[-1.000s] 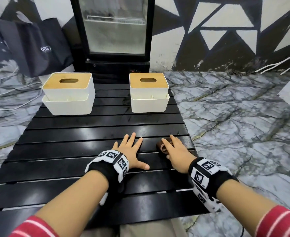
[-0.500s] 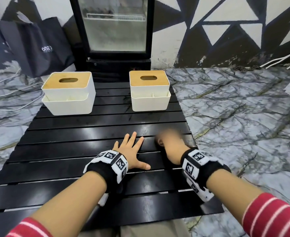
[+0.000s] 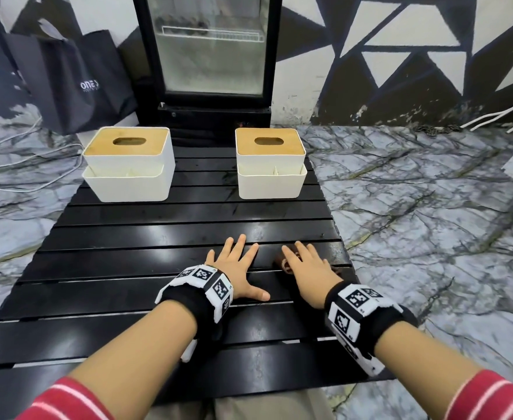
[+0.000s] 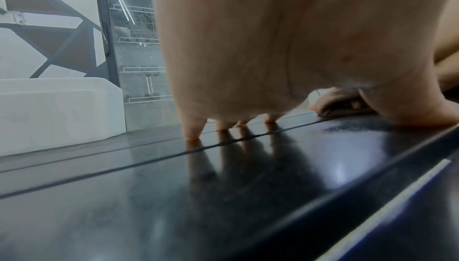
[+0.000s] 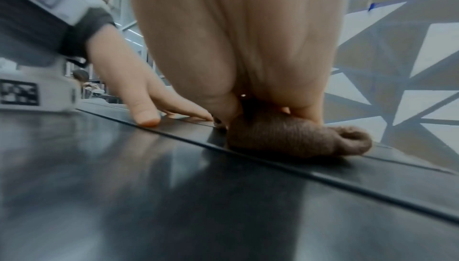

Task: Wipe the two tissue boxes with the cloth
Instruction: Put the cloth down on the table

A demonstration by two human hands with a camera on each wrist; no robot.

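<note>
Two white tissue boxes with wooden lids stand at the far end of the black slatted table point(image 3: 128, 268): the left box point(image 3: 128, 168) and the right box point(image 3: 270, 165). My left hand point(image 3: 246, 268) lies flat on the slats near the middle, fingers spread, holding nothing. Just to its right, my right hand point(image 3: 303, 262) rests on a bunched brown cloth point(image 3: 337, 269), fingers stretched forward over it. The right wrist view shows the cloth point(image 5: 285, 137) squashed under the palm. Most of the cloth is hidden beneath the hand.
A glass-door fridge point(image 3: 213, 56) stands behind the table. A black bag point(image 3: 76, 83) leans at the back left, with white cables point(image 3: 7, 165) on the marble floor point(image 3: 431, 222). The table's right edge runs close beside my right hand.
My right hand slid a little on the cloth and has settled on it again, fingers stretched out. The left hand has stayed flat in the same spot.
</note>
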